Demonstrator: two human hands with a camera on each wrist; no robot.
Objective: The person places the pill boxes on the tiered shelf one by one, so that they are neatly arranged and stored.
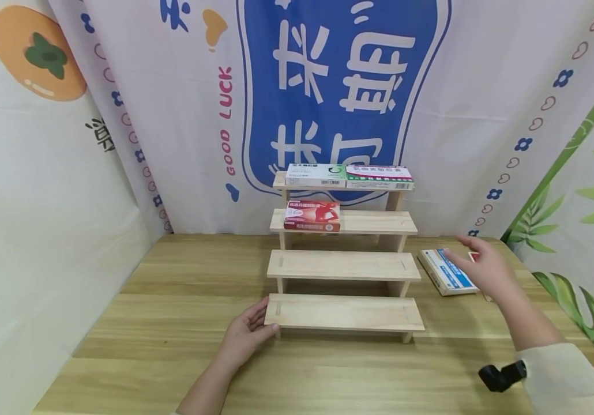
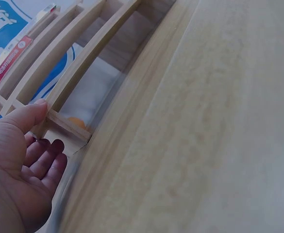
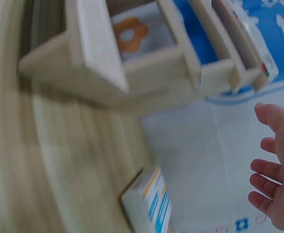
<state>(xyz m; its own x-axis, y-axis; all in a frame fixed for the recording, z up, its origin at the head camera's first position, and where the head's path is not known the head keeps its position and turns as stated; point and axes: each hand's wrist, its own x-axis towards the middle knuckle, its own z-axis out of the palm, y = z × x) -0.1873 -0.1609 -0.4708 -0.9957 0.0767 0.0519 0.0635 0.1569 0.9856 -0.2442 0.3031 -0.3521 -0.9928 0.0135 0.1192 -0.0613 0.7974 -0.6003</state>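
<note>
Wooden rack [image 1: 344, 266] in grip, left hand [image 1: 245, 339] appears with relaxed right hand [image 1: 488, 268] only in head view.

At bottom center, the left hand [image 1: 245, 339] is holding the lowest step of a wooden four-step shelf [image 1: 346, 265]. At right, the right hand [image 1: 490, 270] is hanging by a blue-and-white medicine box [image 1: 444, 274]. A red ibuprofen box [image 1: 312, 217] is sitting mid-frame.
</note>
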